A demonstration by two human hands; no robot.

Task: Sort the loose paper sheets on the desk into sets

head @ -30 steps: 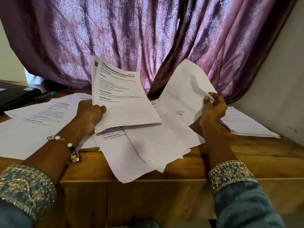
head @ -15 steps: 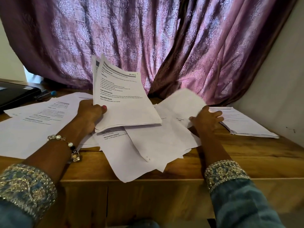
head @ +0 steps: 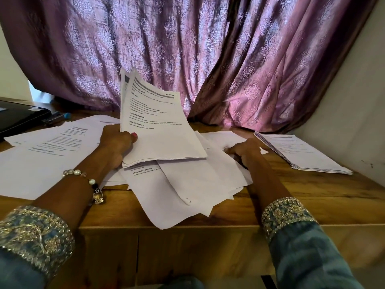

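Note:
My left hand (head: 116, 142) grips a sheaf of printed sheets (head: 160, 130) by its lower left edge, tilted up above the wooden desk (head: 312, 197). Under it lies a loose heap of white sheets (head: 187, 188), some hanging over the front edge. My right hand (head: 245, 152) rests flat, fingers stretched left, on a sheet at the heap's right side. More printed sheets (head: 41, 155) are spread over the left of the desk. A neat stack of sheets (head: 298, 152) lies at the right, near the wall.
A purple patterned curtain (head: 187, 49) hangs right behind the desk. A dark laptop (head: 18, 115) and a pen with a blue cap (head: 58, 117) sit at the far left. A pale wall (head: 354, 101) closes off the right side.
My right hand lowered the single sheet it held up and laid it on the heap, then flattened onto it. The left hand kept its sheaf still.

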